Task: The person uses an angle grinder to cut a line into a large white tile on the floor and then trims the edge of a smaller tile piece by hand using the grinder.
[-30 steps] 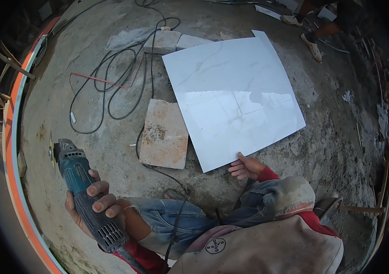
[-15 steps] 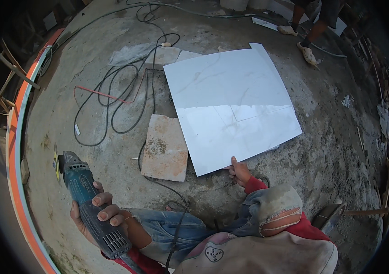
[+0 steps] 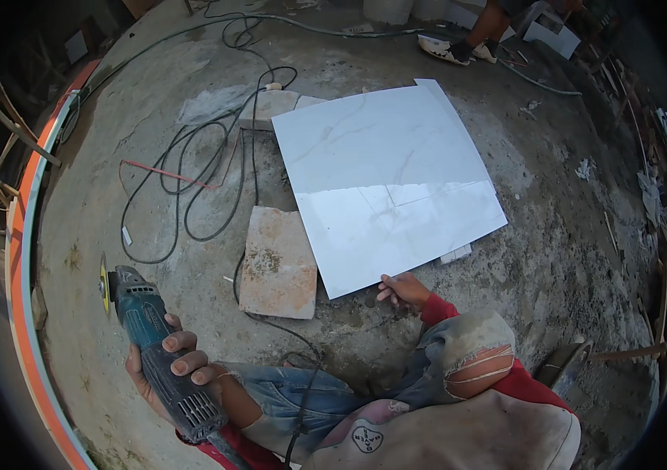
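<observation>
My left hand (image 3: 181, 356) is wrapped round the body of a teal and black angle grinder (image 3: 163, 337), its yellowish disc (image 3: 105, 287) pointing up and left, clear of the ground. A large white tile (image 3: 396, 164) with faint veining lies in front of me, with a few thin lines drawn on it. My right hand (image 3: 404, 290) is at the tile's near edge, its fingers loosely bent and a little apart, with nothing visible in them. Whether a fingertip touches the edge I cannot tell. A stained stone slab (image 3: 279, 262) lies left of the tile.
Black cable (image 3: 192, 180) loops over the concrete at the left, with a thin red frame (image 3: 169, 172) across it. Small white tile pieces (image 3: 456, 254) poke out under the large tile. Another person's shoes (image 3: 447, 50) are at the far right. An orange-and-white edge (image 3: 16, 258) runs along the left.
My right hand has let go of the tile's near edge, its thumb no longer on top. The other person has stepped left. The grinder stays in my left hand, nearly still.
</observation>
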`<state>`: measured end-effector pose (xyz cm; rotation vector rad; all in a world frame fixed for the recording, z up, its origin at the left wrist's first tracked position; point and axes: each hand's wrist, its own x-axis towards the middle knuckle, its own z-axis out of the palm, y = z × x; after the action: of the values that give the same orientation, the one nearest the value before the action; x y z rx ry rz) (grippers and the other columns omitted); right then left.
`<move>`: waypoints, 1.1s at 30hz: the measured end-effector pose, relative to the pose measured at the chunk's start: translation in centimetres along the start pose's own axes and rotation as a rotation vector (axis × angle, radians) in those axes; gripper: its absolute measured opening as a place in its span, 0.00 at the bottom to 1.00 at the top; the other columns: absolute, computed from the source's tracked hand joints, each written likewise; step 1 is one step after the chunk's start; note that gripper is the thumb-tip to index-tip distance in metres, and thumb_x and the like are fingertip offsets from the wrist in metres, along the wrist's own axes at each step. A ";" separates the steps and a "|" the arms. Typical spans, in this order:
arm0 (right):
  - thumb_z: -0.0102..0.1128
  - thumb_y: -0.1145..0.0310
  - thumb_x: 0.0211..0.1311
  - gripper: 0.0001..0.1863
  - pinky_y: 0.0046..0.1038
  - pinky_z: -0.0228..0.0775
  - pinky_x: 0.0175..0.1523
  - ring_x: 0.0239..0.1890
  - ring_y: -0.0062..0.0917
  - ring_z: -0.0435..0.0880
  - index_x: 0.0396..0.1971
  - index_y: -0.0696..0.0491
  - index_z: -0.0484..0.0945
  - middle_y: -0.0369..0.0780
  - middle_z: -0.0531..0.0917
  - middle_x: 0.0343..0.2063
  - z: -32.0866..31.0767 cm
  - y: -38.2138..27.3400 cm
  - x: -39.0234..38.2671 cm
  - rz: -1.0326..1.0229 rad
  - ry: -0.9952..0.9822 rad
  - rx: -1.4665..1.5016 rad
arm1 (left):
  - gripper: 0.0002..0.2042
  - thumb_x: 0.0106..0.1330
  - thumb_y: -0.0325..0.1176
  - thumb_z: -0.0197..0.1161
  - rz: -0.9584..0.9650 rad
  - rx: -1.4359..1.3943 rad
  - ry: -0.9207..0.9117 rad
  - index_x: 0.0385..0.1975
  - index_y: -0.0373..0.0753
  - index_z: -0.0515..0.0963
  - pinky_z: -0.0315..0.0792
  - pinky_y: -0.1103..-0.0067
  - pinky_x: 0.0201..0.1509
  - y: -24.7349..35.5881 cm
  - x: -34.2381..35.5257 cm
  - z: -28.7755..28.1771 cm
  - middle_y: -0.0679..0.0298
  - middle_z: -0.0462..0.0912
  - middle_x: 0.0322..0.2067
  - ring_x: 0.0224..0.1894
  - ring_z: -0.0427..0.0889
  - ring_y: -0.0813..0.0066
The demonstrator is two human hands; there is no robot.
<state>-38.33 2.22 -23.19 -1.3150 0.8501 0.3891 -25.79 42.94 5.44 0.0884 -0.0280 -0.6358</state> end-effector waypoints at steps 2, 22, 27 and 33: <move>0.59 0.50 0.75 0.23 0.26 0.60 0.20 0.13 0.17 0.69 0.30 0.58 0.81 0.35 0.80 0.16 -1.2 -1.0 -1.0 -0.018 -0.019 -0.096 | 0.33 0.77 0.52 0.52 -0.032 -0.010 -0.011 0.70 0.32 0.55 0.75 0.63 0.54 0.2 0.3 -0.1 0.56 0.73 0.52 0.50 0.79 0.64; 0.49 0.56 0.81 0.27 0.41 0.69 0.68 0.60 0.37 0.81 0.66 0.62 0.67 0.49 0.79 0.61 -9.7 -18.2 -3.4 -0.400 0.187 0.389 | 0.31 0.75 0.51 0.57 -0.040 -0.026 0.037 0.66 0.32 0.60 0.76 0.65 0.52 -0.2 0.7 0.1 0.60 0.75 0.50 0.47 0.80 0.68; 0.51 0.60 0.80 0.20 0.34 0.77 0.60 0.53 0.27 0.84 0.61 0.57 0.71 0.42 0.82 0.55 -11.0 -14.5 1.0 -0.382 0.050 0.569 | 0.32 0.76 0.54 0.53 -0.036 -0.077 0.053 0.68 0.35 0.60 0.75 0.60 0.54 0.1 0.1 0.1 0.58 0.76 0.51 0.48 0.80 0.65; 0.59 0.58 0.76 0.16 0.32 0.76 0.59 0.51 0.27 0.81 0.50 0.56 0.73 0.41 0.81 0.51 -12.3 -10.3 5.1 -0.207 0.064 0.851 | 0.33 0.75 0.54 0.53 -0.010 -0.059 0.040 0.68 0.34 0.59 0.74 0.61 0.53 0.8 -0.9 0.2 0.58 0.75 0.51 0.47 0.80 0.66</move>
<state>-31.88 -13.03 -20.11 -0.6079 0.7904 -0.1809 -26.03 44.05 5.73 0.0447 0.0298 -0.6444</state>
